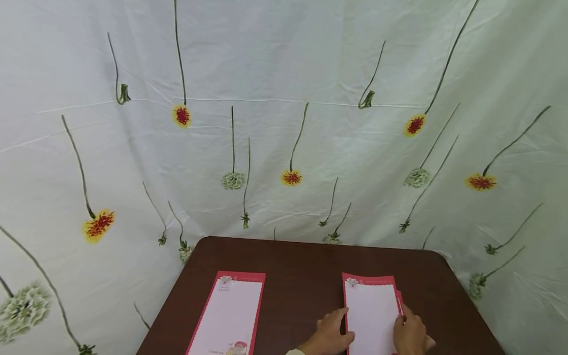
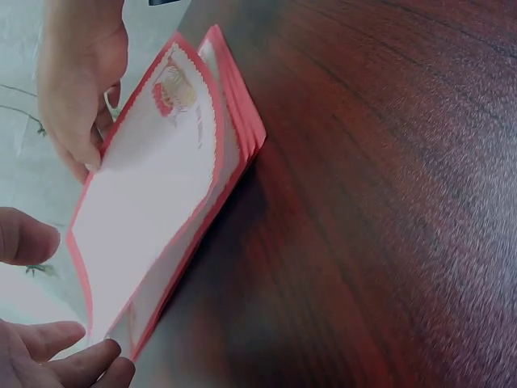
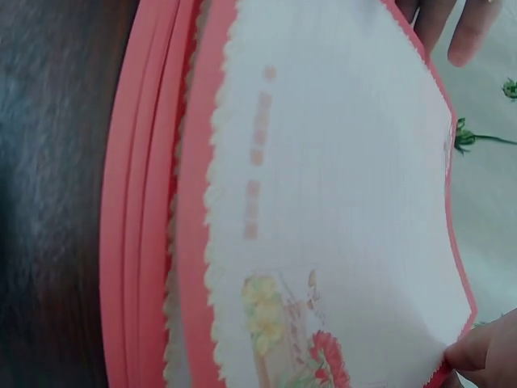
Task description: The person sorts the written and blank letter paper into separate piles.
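Note:
A red-bordered sheet of notepaper with a white middle bows upward over a fanned stack of similar sheets, several red edges showing. On its right side my right hand pinches the edge between thumb and fingers; the right wrist view shows this right hand at the lower right. My left hand is at the opposite edge, its fingers touching the paper and its thumb standing apart. Flower print and small lettering mark the notepaper near one end.
Another red-bordered sheet lies flat on the dark brown table, to the left of both hands. Behind the table's far edge hangs a pale curtain printed with flowers.

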`<state>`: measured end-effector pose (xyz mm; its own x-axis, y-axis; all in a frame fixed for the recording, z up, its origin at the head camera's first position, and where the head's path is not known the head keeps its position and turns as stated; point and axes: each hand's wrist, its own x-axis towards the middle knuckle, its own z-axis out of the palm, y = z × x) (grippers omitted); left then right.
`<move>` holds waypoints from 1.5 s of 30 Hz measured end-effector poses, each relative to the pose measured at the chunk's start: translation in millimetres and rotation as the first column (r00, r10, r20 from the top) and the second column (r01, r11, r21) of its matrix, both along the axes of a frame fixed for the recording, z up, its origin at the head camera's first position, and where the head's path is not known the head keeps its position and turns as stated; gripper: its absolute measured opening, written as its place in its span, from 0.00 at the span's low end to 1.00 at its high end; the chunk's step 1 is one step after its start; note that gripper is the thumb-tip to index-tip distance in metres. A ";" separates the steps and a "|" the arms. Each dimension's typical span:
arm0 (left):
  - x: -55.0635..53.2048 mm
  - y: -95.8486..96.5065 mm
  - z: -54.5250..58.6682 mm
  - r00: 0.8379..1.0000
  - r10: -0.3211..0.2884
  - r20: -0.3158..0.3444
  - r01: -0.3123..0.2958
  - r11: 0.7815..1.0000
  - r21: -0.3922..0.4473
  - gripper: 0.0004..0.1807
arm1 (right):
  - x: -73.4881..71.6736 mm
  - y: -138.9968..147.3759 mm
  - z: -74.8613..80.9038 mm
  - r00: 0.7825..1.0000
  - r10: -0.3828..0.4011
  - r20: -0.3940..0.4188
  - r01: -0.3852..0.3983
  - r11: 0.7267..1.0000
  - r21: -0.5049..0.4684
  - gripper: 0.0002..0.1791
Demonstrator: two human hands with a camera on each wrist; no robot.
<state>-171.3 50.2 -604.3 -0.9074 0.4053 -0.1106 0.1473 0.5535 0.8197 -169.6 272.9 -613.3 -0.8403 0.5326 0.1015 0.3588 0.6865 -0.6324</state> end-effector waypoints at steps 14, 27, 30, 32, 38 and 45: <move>5.3 15.3 -9.2 0.999 0.004 -0.046 -0.006 0.999 -0.044 0.36 | -1.1 9.5 -7.1 0.994 -0.062 0.086 0.066 0.997 -0.045 0.21; 2.9 24.9 -22.6 0.999 -0.040 -0.018 0.038 0.995 -0.088 0.38 | 2.5 13.2 -15.9 0.998 -0.056 -0.003 0.056 0.998 0.003 0.19; 3.3 25.6 -24.3 0.998 -0.057 0.010 0.058 0.993 -0.101 0.39 | 1.6 13.0 -17.1 0.997 -0.074 0.009 0.074 0.997 -0.003 0.20; 3.5 26.2 -25.5 0.998 -0.066 0.018 0.067 0.991 -0.114 0.39 | 1.4 12.0 -18.0 0.995 -0.094 0.033 0.094 0.996 -0.010 0.20; 3.4 29.4 -26.4 0.998 -0.068 0.019 0.070 0.988 -0.136 0.40 | 4.4 9.0 -20.5 0.991 -0.119 0.059 0.119 0.993 0.006 0.21; 0.1 32.3 -39.0 0.997 -0.072 0.031 0.075 0.990 -0.123 0.41 | 6.5 7.9 -24.7 0.989 -0.124 0.078 0.124 0.992 -0.005 0.20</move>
